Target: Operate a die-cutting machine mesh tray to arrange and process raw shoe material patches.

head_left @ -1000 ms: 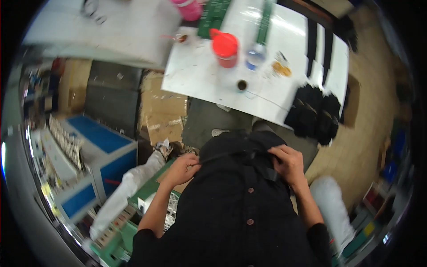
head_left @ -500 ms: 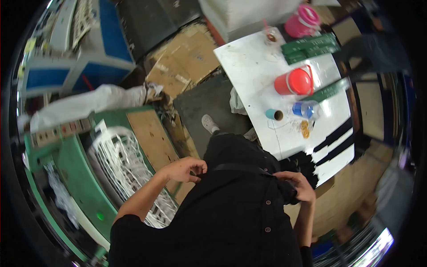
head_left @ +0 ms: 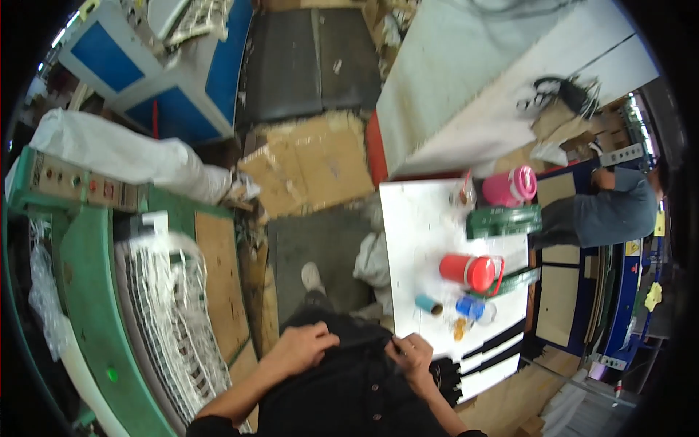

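Both of my hands are at my waist, in front of the black buttoned shirt (head_left: 328,393) that I wear. My left hand (head_left: 302,347) is closed, its fingertips pinched against black cloth at the left side. On the other side, my right hand (head_left: 413,358) pinches the dark cloth edge near the row of buttons. A dark band seems to run across the waist between them; black on black, its exact kind cannot be made out. Close to my right hand, strips of black material (head_left: 495,339) lie over the edge of the white table (head_left: 408,240).
A red jug (head_left: 466,271), pink jug (head_left: 510,186), green boxes (head_left: 504,221), teal tube (head_left: 428,304) and bottle (head_left: 475,310) stand on the table. A green machine (head_left: 87,291) with white netting (head_left: 171,313) flanks my left. Cardboard (head_left: 313,164) covers floor ahead. Another person (head_left: 615,207) stands right.
My view has swung up and turned, showing more floor ahead and the other person fully. Both hands stay at the waist and now sit closer together.
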Demonstrator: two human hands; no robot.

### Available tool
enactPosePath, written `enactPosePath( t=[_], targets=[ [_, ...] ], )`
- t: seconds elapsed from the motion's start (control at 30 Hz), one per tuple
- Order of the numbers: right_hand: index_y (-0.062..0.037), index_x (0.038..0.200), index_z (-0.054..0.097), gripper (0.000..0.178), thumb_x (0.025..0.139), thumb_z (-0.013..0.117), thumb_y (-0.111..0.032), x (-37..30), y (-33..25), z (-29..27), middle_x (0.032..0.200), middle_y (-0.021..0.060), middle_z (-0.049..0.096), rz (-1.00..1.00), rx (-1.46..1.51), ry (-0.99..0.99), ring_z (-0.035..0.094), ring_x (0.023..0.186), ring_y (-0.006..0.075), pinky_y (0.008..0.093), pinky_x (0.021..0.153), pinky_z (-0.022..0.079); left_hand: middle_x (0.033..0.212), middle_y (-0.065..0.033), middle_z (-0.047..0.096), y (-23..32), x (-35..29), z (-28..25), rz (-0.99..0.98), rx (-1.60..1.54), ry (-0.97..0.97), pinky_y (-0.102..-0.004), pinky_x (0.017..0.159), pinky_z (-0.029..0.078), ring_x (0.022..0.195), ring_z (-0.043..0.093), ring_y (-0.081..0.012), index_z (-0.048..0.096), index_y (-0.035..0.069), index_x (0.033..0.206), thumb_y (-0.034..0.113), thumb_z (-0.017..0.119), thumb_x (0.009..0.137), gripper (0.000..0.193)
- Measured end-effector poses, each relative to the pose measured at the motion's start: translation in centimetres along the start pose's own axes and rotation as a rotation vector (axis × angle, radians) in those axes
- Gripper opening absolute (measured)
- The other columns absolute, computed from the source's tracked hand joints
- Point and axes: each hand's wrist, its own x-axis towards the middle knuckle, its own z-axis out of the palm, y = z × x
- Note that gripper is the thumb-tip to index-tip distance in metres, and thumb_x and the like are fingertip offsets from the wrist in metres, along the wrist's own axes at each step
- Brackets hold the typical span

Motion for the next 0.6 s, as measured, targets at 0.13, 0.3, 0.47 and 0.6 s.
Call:
enactPosePath(
  t=[0.13, 0.3, 0.47, 0.6],
  targets=[
    [-0.0081, 0.105, 0.078, 0.024, 0.084, 0.087, -0.018, 5.5, -0.6, 4.1, 0.087, 0.0092, 0.073, 0.010, 0.161, -0.375, 0.074, 0.078, 0.0303, 0.0367, 0.070, 0.059, 0.108, -0.0125, 0.070, -7.1, 0.6, 1.9, -0.015, -0.153, -0.130, -0.0478, 0.079, 0.060, 0.094, 0.072, -0.0386, 0.068, 0.017, 0.126, 0.008, 0.072, 0.082, 0.045],
    [-0.0057, 0.119, 0.073, 0.028, 0.096, 0.083, -0.016, 6.1, 2.3, 2.8, 0.094, 0.0037, 0.076, 0.258, 0.765, -0.862, 0.073, 0.087, 0.0151, 0.0317, 0.078, 0.058, 0.096, -0.0148, 0.073, -10.5, 4.9, 0.9, 0.023, -0.432, -0.319, -0.0451, 0.079, 0.057, 0.089, 0.073, -0.0350, 0.066, 0.013, 0.133, 0.007, 0.075, 0.081, 0.053],
    [-0.0026, 0.120, 0.066, 0.028, 0.094, 0.075, -0.011, 10.7, -1.1, 4.1, 0.111, 0.0156, 0.066, 0.222, 0.540, -0.781, 0.066, 0.101, 0.0296, 0.0401, 0.089, 0.054, 0.084, -0.0070, 0.066, -11.2, 8.3, -3.7, -0.100, -0.628, -0.279, -0.0358, 0.073, 0.053, 0.075, 0.064, -0.0202, 0.071, 0.013, 0.130, 0.017, 0.078, 0.087, 0.043],
    [-0.0074, 0.122, 0.059, 0.028, 0.098, 0.070, -0.018, 19.1, -1.3, 8.1, 0.109, 0.0059, 0.059, 0.392, 1.019, -0.846, 0.057, 0.097, 0.0203, 0.0369, 0.091, 0.047, 0.084, 0.0023, 0.059, -14.9, 11.6, -7.3, -0.157, -0.699, -0.240, -0.0277, 0.068, 0.045, 0.076, 0.053, -0.0091, 0.070, 0.010, 0.132, 0.003, 0.072, 0.093, 0.040]
  ],
)
